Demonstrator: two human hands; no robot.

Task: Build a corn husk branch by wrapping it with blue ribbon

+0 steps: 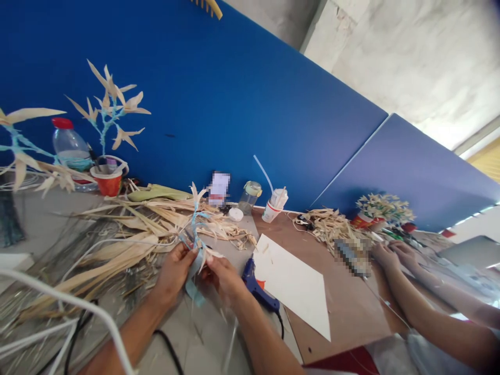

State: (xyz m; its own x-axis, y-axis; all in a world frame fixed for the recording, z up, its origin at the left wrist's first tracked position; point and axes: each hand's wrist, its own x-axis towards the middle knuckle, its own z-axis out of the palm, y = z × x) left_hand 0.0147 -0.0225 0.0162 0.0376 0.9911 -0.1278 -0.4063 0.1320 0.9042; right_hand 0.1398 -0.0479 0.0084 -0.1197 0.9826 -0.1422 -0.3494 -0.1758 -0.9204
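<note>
Between my hands stands a small corn husk flower branch [196, 219], its stem wrapped in light blue tape. My left hand [174, 268] pinches the lower stem. A strip of light blue tape [194, 292] hangs down beside its fingers. My right hand [226, 277] is closed on a pale husk flower [208, 255] at the base of the branch; some of its fingertips are hidden. Just right of that hand, a blue glue gun [260, 289] lies partly on a white sheet [297, 286]. Dried corn husks [128, 250] spread behind and left of my left hand.
Red cups with husk flowers stand at left [108, 183] and far right [361, 221]. A phone [219, 187], a glass jar [250, 198] and a drink cup [273, 205] line the blue partition [234, 104]. White cable loops [89, 307] cross the left foreground. Another person's hands [392, 255] are at right.
</note>
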